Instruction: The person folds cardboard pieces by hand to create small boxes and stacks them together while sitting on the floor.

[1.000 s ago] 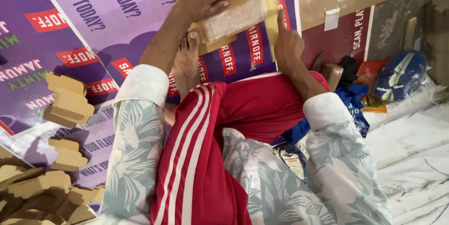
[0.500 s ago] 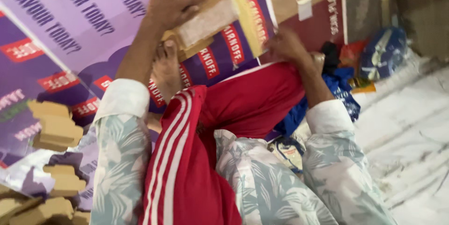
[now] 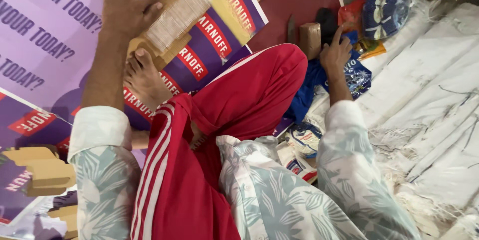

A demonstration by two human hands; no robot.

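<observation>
Upper left of the frame: left hand point(image 3: 127, 3) spread flat, fingers splayed, pressing a stack of cardboard pieces point(image 3: 174, 18) down onto the purple poster point(image 3: 45, 35), just above the bare foot point(image 3: 144, 78). Pressing rather than clenching. Upper right: right hand point(image 3: 335, 50) loose, 1 finger raised, reaching at a small brown block point(image 3: 310, 38) beside the blue bag point(image 3: 386, 3); nothing grasped. Judged roughly midway: more cardboard blocks point(image 3: 45, 172) piled at lower left, untouched.
</observation>
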